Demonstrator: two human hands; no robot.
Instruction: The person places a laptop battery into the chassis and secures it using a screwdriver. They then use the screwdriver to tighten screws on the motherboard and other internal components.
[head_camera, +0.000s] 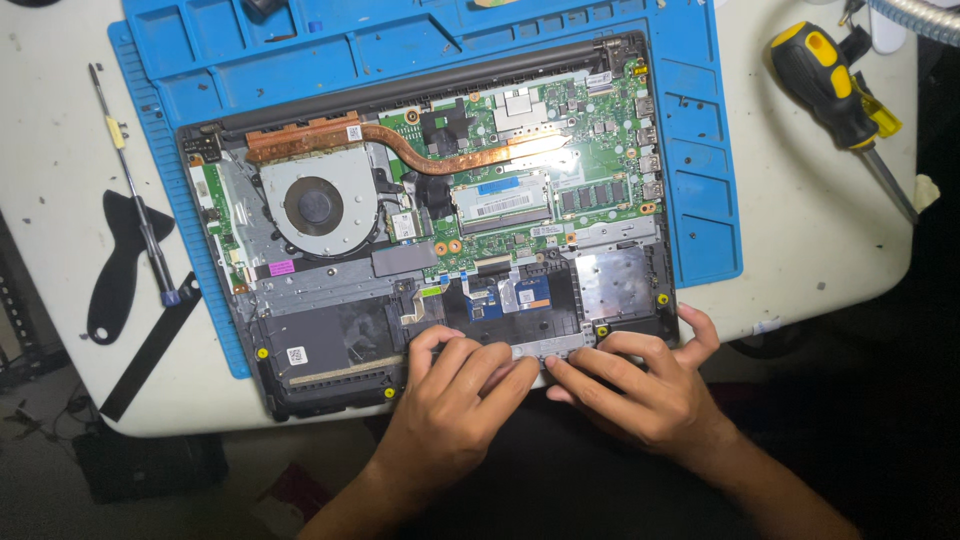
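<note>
An opened laptop (300, 345) lies bottom-up on a blue work mat (700, 150), its green circuit board, copper heat pipe and round fan (318, 207) exposed. My left hand (450, 400) rests on the laptop's near edge, fingers pressed on a small silver part (545, 348) at the middle of that edge. My right hand (645, 385) meets it from the right, fingertips on the same silver part, thumb hooked over the laptop's near right corner. Whether either hand grips the part is hidden by the fingers.
A yellow and black screwdriver (835, 80) lies at the right on the white table (820, 230). A thin precision screwdriver (140, 190), a black pry tool (120, 265) and a black strip (150, 350) lie at the left. The table's near edge runs just below the laptop.
</note>
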